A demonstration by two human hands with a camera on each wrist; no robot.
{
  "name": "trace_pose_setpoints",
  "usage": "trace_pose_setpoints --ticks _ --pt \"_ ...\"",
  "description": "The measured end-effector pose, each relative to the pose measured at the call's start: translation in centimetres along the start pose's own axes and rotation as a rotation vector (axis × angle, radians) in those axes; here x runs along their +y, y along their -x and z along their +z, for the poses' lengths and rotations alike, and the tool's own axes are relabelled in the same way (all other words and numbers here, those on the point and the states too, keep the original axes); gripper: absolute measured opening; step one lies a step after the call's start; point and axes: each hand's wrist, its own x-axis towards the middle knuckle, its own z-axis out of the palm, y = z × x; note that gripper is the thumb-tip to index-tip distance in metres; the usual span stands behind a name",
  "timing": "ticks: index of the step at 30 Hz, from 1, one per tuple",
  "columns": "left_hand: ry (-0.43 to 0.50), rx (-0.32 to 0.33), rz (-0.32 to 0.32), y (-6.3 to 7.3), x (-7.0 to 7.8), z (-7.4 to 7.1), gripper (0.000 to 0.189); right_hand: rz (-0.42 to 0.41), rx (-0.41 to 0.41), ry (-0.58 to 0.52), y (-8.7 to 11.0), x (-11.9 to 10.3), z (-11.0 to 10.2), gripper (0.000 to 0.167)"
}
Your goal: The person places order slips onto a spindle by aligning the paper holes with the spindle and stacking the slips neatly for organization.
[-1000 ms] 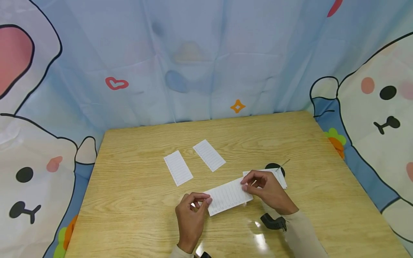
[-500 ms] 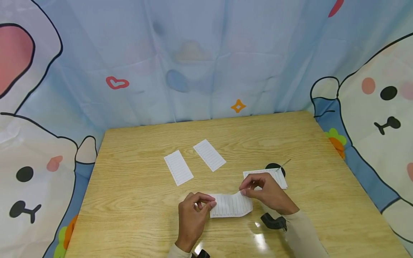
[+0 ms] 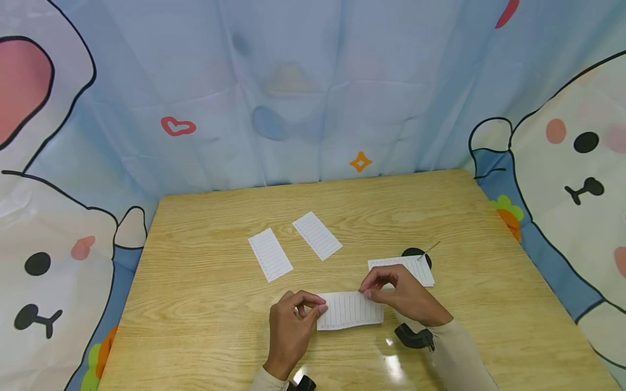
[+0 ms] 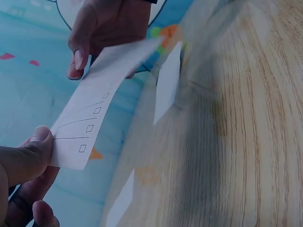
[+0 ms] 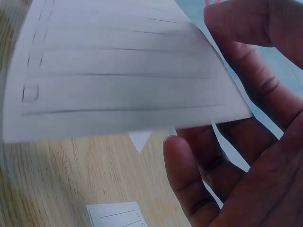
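Observation:
A white checklist sheet (image 3: 349,311), ruled with lines and small boxes, is held above the table between both hands. My left hand (image 3: 292,331) pinches its left end between thumb and fingers. My right hand (image 3: 405,293) pinches its far edge toward the right with thumb and index finger. In the left wrist view the sheet (image 4: 87,106) hangs tilted, with several boxes along one edge. Close up in the right wrist view, the sheet (image 5: 123,61) bends slightly and covers part of the table.
Two similar sheets, a left one (image 3: 270,254) and a right one (image 3: 317,235), lie apart on the wooden table (image 3: 205,304). Behind my right hand lies a stack of sheets (image 3: 421,267), partly over a black round object (image 3: 413,252). A thin stick (image 3: 433,247) slants across there.
The sheet has swung from a slant to nearly level and come slightly nearer; its bend has eased. My right hand has slid left along its far edge. My left hand moved slightly right.

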Motion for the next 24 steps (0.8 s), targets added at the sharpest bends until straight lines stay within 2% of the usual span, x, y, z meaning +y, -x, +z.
trace_pose_setpoints --ticks 4,11,17,24 --pt "-0.024 -0.013 0.009 -0.1 0.2 -0.1 0.016 0.011 -0.032 0.036 -0.1 -0.4 0.3 0.014" --pt "-0.077 -0.037 0.07 -0.1 0.6 0.2 0.017 -0.028 -0.091 0.131 -0.5 -1.5 1.1 0.017" --pt "-0.091 -0.058 0.099 -0.3 1.0 0.3 0.015 -0.063 -0.115 0.138 -1.0 -2.2 1.7 0.018" --pt "-0.071 -0.072 0.108 -0.4 1.3 0.4 0.014 -0.045 -0.117 0.135 -1.2 -2.5 1.9 0.014"
